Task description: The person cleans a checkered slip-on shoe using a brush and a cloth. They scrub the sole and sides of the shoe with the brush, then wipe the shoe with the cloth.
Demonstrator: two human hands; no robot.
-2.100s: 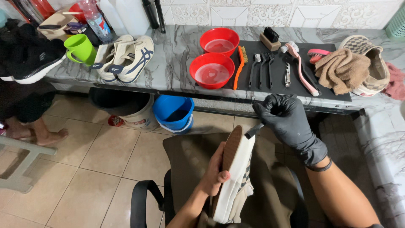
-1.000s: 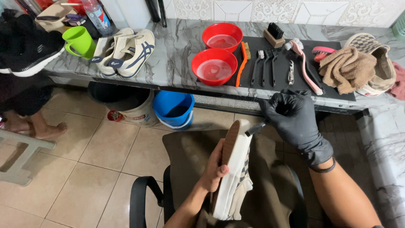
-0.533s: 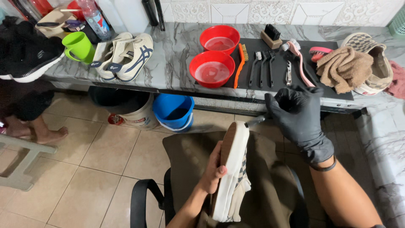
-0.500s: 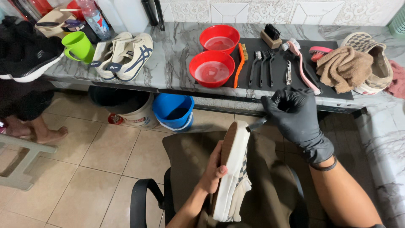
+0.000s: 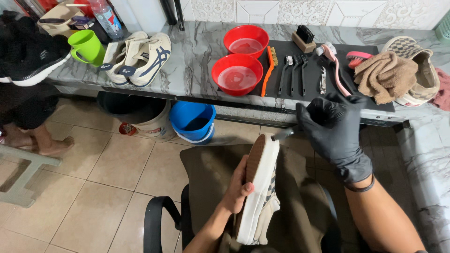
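Note:
My bare left hand (image 5: pixel 238 187) grips a white slip-on shoe (image 5: pixel 258 187) with a brown sole and checkered upper, held on edge over my lap, toe pointing away. My right hand (image 5: pixel 333 131) wears a black glove and is closed around a small dark brush (image 5: pixel 283 134), whose tip touches the shoe's toe rim. A brown cloth (image 5: pixel 220 173) covers my lap under the shoe.
On the marble counter (image 5: pixel 192 61) lie two red bowls (image 5: pixel 238 74), an orange brush (image 5: pixel 268 68), several black brushes on a black mat, a brown towel (image 5: pixel 385 75), a checkered shoe, white sneakers (image 5: pixel 140 56) and a green mug (image 5: pixel 86 46). A blue bucket (image 5: pixel 193 121) stands below. Another person's feet (image 5: pixel 33 140) are at left.
The gloved right hand has worked the small brush back and forth at the shoe's toe, shifting slightly. The left hand has kept the shoe almost still.

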